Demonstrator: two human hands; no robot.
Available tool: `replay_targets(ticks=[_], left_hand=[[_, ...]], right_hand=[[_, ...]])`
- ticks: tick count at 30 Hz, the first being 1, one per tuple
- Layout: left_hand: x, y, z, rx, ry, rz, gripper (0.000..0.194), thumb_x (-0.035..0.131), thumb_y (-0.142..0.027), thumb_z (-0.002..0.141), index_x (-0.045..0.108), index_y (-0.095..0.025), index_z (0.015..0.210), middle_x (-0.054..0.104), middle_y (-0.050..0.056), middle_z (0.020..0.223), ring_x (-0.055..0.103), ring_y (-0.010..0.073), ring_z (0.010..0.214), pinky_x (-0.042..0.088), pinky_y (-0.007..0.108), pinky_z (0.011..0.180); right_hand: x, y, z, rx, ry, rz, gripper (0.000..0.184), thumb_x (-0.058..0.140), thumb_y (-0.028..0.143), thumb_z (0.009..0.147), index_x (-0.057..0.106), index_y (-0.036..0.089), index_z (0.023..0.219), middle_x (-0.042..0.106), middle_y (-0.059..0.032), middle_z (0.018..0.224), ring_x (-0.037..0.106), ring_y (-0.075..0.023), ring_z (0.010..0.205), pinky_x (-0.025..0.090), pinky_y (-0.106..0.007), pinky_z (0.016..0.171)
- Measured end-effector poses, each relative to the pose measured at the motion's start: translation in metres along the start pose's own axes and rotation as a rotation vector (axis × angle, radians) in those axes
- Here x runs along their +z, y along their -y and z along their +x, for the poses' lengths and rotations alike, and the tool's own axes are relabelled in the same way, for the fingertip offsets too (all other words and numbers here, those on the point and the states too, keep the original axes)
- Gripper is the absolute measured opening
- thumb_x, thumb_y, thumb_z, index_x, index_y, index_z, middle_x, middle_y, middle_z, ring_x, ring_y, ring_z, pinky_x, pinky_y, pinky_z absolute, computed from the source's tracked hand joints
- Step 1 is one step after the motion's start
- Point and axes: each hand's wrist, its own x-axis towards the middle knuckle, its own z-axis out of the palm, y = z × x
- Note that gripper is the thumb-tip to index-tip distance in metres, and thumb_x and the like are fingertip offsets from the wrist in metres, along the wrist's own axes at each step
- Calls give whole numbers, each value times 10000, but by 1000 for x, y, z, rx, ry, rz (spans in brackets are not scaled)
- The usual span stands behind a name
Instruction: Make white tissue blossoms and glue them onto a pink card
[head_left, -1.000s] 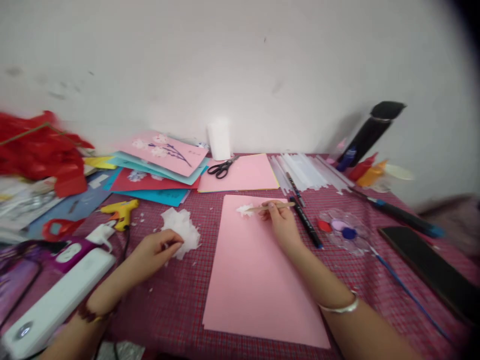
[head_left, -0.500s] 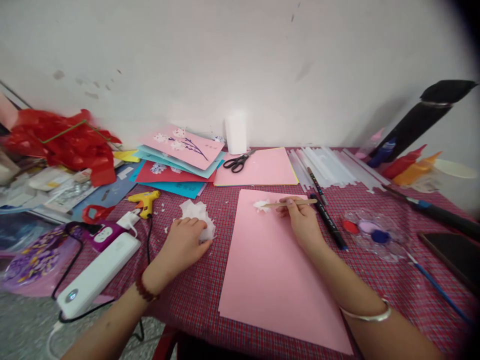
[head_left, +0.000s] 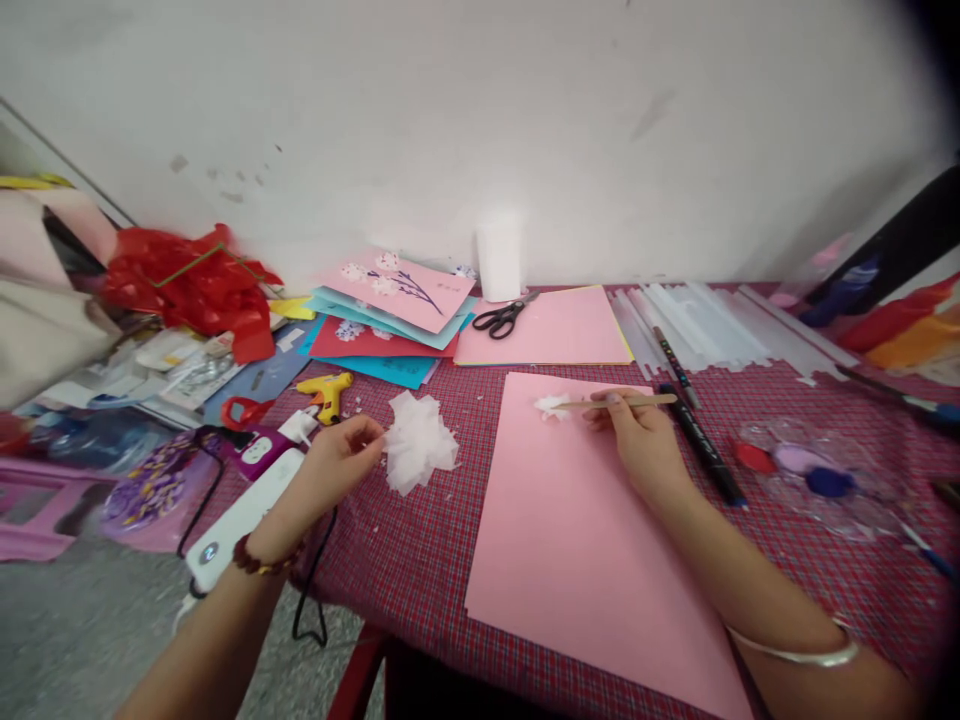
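Note:
My left hand (head_left: 337, 465) pinches a crumpled white tissue flower (head_left: 418, 442) and holds it just above the red checked tablecloth (head_left: 420, 550). My right hand (head_left: 637, 440) grips a thin wooden stick (head_left: 622, 402) lying across the top of a pink paper sheet (head_left: 585, 530). The stick's left tip presses on a small white tissue piece (head_left: 551, 406) on that sheet. A bead bracelet is on my left wrist, a silver bangle on my right.
Black scissors (head_left: 504, 316) lie on another pink sheet (head_left: 555, 330) by a stack of coloured cards (head_left: 382, 320). A yellow glue gun (head_left: 324, 392), black marker (head_left: 701, 445), paint palette (head_left: 817, 475), clear sticks (head_left: 705, 325) and red wrap (head_left: 195, 290) surround the work.
My left hand has lifted the tissue flower off the cloth, pinching it at its edge. My head has turned left, shifting everything rightward. The right hand keeps the stick on the small tissue.

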Motion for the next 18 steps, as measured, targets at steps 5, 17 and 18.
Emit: replay_targets(ticks=[5, 17, 18], left_hand=[[4, -15, 8, 4, -31, -118, 207, 599, -362, 711, 562, -158, 704, 562, -16, 633, 511, 110, 576, 402, 210, 543], [90, -109, 85, 311, 445, -83, 216, 510, -315, 778, 663, -163, 794, 628, 10, 721, 531, 130, 649, 407, 226, 589], [95, -114, 89, 333, 481, -86, 222, 508, -309, 775, 675, -167, 806, 634, 13, 735, 536, 132, 660, 408, 228, 601]], right_hand=[[2, 6, -1, 11, -10, 30, 257, 484, 411, 838, 590, 177, 825, 622, -31, 658, 575, -156, 581, 481, -292, 599], [6, 11, 2, 38, 0, 140, 280, 497, 436, 815, 582, 171, 784, 604, -15, 609, 551, -142, 531, 472, -275, 553], [5, 12, 2, 41, 4, 140, 277, 495, 432, 816, 583, 171, 785, 602, -14, 605, 549, -140, 526, 471, -274, 551]])
